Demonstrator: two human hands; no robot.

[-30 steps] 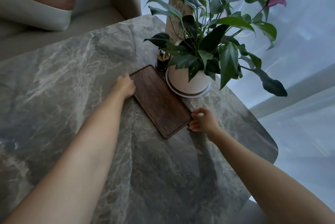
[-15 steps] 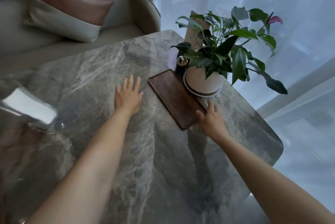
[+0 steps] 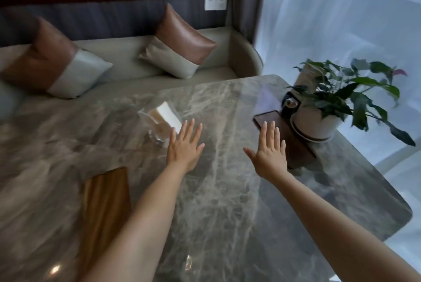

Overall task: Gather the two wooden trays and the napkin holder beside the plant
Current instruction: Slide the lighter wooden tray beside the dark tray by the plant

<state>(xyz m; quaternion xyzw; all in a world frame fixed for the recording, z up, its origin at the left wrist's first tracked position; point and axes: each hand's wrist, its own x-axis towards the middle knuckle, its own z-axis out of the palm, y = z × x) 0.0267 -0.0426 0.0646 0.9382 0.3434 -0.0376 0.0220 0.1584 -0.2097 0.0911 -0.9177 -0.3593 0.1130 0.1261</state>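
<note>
A dark wooden tray (image 3: 293,142) lies flat against the white pot of the green plant (image 3: 328,108) at the table's right. A lighter wooden tray (image 3: 104,199) lies at the near left, partly under my left forearm. A clear napkin holder (image 3: 163,122) with white napkins stands mid-table. My left hand (image 3: 184,148) hovers open, fingers spread, just right of the holder. My right hand (image 3: 270,151) is open too, over the dark tray's left edge, holding nothing.
The grey marble table (image 3: 227,202) ends in a rounded corner at the right. A small dark toothpick jar (image 3: 290,105) stands behind the dark tray by the pot. A bench with two cushions (image 3: 180,44) runs along the far side; sheer curtains hang at the right.
Both hands let go of the dark tray beside the plant and opened flat. The view swung left, bringing the napkin holder and the lighter tray into sight; my left hand moved toward the holder.
</note>
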